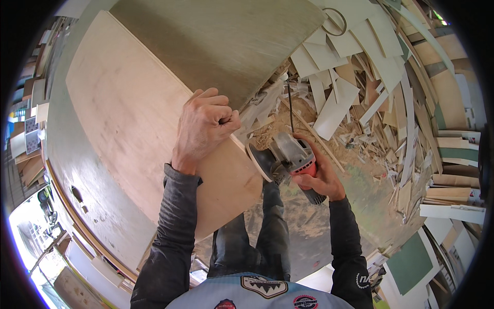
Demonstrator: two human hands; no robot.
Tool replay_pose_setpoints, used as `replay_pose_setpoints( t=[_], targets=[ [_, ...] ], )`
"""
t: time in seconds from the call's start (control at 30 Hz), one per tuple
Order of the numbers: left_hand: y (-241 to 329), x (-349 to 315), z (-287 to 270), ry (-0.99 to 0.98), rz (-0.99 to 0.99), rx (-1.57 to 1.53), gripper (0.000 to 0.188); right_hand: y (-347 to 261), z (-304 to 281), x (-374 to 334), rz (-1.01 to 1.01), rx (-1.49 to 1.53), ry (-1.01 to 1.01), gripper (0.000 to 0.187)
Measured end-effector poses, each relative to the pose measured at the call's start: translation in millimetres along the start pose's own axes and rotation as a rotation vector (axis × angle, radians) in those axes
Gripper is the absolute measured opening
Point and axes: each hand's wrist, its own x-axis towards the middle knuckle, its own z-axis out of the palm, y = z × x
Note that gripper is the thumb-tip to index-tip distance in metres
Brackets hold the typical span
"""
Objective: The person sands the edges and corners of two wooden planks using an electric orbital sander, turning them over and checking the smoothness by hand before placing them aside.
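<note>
A pale wooden board [128, 92] lies slantwise across a large worktable, its near right end jutting past the table. My left hand [208, 121] is closed in a fist and rests on the board by its far right edge; nothing shows in its fingers. My right hand [321, 175] is wrapped round an angle grinder [296, 154] with a grey metal head and a red and black body. The grinder's round disc [262, 160] stands tilted on edge against the board's right edge, near the corner. A black cord [290, 105] runs away from the tool.
Bare greenish tabletop [221, 36] stretches beyond the board. Broken panel offcuts [334, 108] and sawdust [272, 131] cover the floor to the right. Stacked boards [453, 190] line the far right. A toothed saw blade [76, 194] lies on the table at left. My legs [272, 226] stand below the board's corner.
</note>
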Motion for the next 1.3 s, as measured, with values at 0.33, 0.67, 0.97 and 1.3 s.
replay_pose_setpoints(
  t=[0.33,0.67,0.97,1.3],
  targets=[
    [1.0,2.7,0.7,-0.006,0.004,-0.013,0.037,13.1,5.3,-14.7,-0.067,0.059,0.072,0.095],
    [-2.2,1.6,0.9,-0.018,-0.004,0.011,0.038,23.8,14.6,-28.2,-0.062,0.059,0.128,0.097],
    [-0.7,2.0,0.1,-0.003,0.009,-0.008,0.038,38.8,27.2,-41.5,-0.044,0.182,0.176,0.097],
    [-0.4,2.1,-0.6,-0.028,-0.02,0.052,0.031,51.2,40.5,-50.4,-0.086,0.221,0.211,0.1]
  ],
)
